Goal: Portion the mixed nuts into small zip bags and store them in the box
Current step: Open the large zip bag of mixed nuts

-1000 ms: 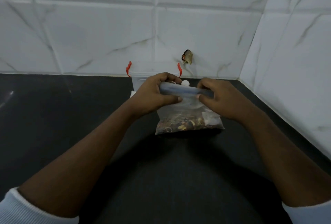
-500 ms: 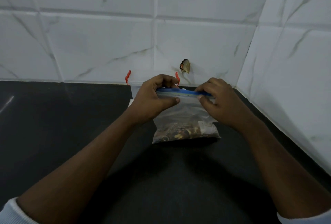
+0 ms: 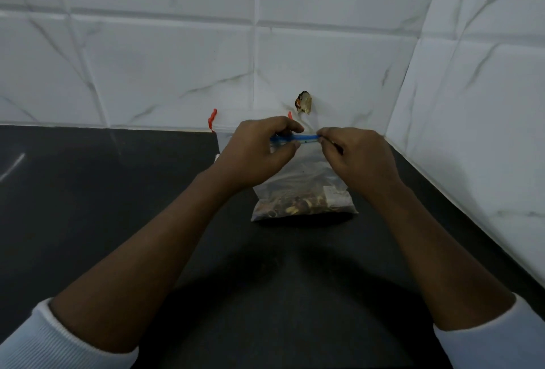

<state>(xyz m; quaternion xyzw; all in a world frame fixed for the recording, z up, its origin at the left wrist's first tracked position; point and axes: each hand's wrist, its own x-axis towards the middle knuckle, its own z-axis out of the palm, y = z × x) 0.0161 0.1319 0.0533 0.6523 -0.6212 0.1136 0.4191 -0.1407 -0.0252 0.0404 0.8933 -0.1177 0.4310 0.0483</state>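
Observation:
A clear zip bag (image 3: 303,188) stands upright on the dark counter, with mixed nuts (image 3: 290,205) filling its bottom. Its blue zip strip (image 3: 305,139) runs across the top. My left hand (image 3: 256,153) pinches the left end of that strip. My right hand (image 3: 356,159) pinches the right end, thumb and fingers pressed on it. Behind the hands stands a clear plastic box (image 3: 224,137) with red latches (image 3: 211,120), mostly hidden by my left hand and the bag.
The black counter (image 3: 103,191) meets white marbled tile walls at the back and on the right, forming a corner. A small brown object (image 3: 303,102) sticks to the back wall just above the box.
My right hand has slid left along the zip strip, so the two hands are closer together. The view has tilted up slightly.

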